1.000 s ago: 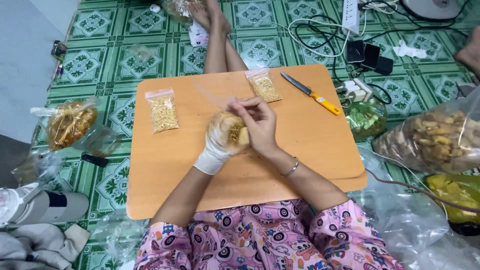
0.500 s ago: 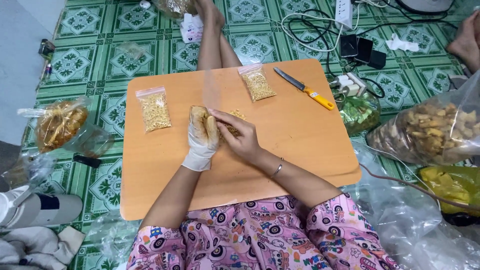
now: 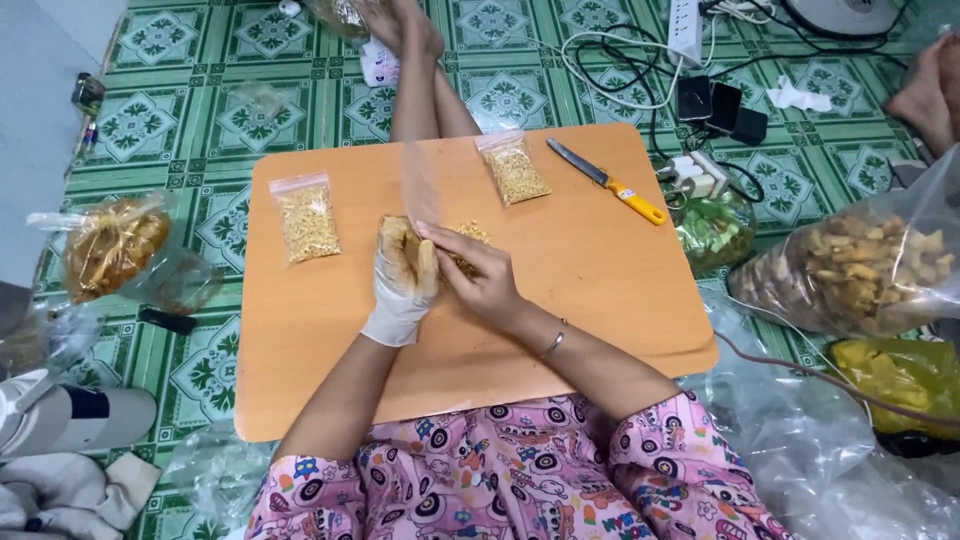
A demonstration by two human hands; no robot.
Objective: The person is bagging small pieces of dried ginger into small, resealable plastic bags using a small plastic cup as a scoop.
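Since half a second ago both hands have shifted slightly toward the board's far left, keeping the small clear bag [image 3: 462, 248] between them. That bag, filled with golden crumbly bits, sits near the middle of the orange board [image 3: 600, 300], its empty upper part [image 3: 420, 180] standing up transparent. The left hand [image 3: 403, 285], in a white glove, curls closed around the bag from the left; the bare right hand [image 3: 487, 283] pinches it from the right, fingers narrow.

On the board, bare surface lies open to the right and toward the near edge. Two sealed bags lie farther off: one [image 3: 306, 217] near the left edge, another [image 3: 514, 168] by the far edge. A yellow-handled knife [image 3: 606, 181] rests near the far right corner. Beyond the right edge sit large bags of snacks [image 3: 860, 270].
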